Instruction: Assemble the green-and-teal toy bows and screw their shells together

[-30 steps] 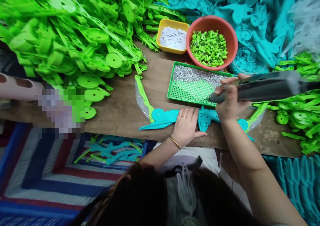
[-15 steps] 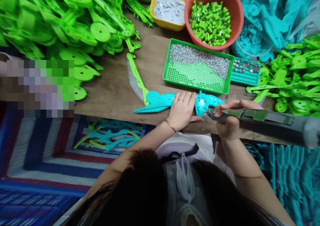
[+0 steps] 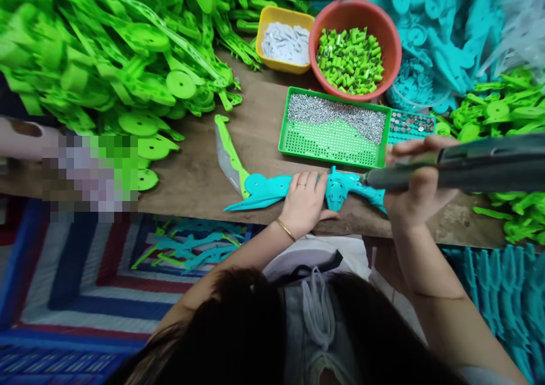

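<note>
A turquoise plastic toy body point(image 3: 268, 191) lies across the front of the workbench. At its left end, a green strip with a clear blade-like edge point(image 3: 232, 158) angles up and away. My left hand point(image 3: 303, 200) lies over the middle of the body and grips it against the bench, thumb on the near side. My right hand point(image 3: 415, 192) is wrapped round a dark electric screwdriver point(image 3: 481, 163), held almost level. Its tip meets or hovers just over the body's right part; I cannot tell which. The right end of the body is partly hidden by this hand.
Behind the body stand a green tray point(image 3: 332, 155) of screws, a red bowl point(image 3: 315, 50) of green pieces and a yellow tub point(image 3: 283, 67) of white pieces. Green parts point(image 3: 140, 38) heap up left, turquoise parts point(image 3: 443, 27) behind right. A crate point(image 3: 140, 285) sits below left.
The screwdriver tip has moved from the body's central block to its right part, my right hand shifting right and up. My left hand stays on the body. The whole view has shifted slightly.
</note>
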The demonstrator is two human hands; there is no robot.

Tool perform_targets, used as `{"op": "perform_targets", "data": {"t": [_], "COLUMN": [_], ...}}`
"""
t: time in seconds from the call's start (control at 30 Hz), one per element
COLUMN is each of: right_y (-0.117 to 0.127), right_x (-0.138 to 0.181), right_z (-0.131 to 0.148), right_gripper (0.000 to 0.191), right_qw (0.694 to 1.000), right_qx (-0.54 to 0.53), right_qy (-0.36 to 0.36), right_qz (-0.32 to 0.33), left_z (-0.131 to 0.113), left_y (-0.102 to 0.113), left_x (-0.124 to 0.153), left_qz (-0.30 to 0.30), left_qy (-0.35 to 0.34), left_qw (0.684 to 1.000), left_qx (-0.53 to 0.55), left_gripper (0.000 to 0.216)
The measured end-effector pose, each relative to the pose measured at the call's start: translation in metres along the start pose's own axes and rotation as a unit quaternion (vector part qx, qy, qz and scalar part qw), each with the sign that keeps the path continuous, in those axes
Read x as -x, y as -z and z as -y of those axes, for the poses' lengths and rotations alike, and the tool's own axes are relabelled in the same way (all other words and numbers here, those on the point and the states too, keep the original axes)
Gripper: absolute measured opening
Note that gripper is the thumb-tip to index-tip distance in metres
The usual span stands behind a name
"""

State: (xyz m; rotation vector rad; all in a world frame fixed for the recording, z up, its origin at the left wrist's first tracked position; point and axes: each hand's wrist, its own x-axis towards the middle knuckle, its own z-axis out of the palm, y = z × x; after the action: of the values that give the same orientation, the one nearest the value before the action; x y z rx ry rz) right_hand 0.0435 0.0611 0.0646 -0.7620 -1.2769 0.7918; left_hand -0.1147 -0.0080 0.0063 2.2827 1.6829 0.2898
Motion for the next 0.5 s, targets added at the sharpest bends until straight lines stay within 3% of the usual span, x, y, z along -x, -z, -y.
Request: {"op": "perform_targets", "data": {"t": [0.1,0.23,0.4,0.5], "right_y": [-0.011,-0.021,-0.023,-0.023], "right_x": [-0.026,-0.032,-0.024,-0.023], "right_z": [-0.022,-0.058,-0.072,-0.072], "right_gripper": [0.033,0.034,0.038,0.041], "right_qw": [1.000,0.997,0.995,0.995], "right_qx": [0.012,0.041,0.057,0.052], "right_qy": [0.000,-0.003,-0.012,-0.015], "right_qz": [-0.024,-0.067,-0.082,-0.084], "left_z": [0.005,0.001,-0.012,-0.013], "left_y": [0.010,0.019,0.015,0.011], "left_x": [0.007,-0.005,-0.031,-0.035], "left_qz": [0.029,0.039,0.059,0.060], "left_qy": [0.020,0.000,0.046,0.053], "left_qw": [0.999,0.999,0.997,0.997], "left_qx": [-0.017,0.008,0.015,0.016], "left_gripper": [0.107,0.102,0.060,0.046]}}
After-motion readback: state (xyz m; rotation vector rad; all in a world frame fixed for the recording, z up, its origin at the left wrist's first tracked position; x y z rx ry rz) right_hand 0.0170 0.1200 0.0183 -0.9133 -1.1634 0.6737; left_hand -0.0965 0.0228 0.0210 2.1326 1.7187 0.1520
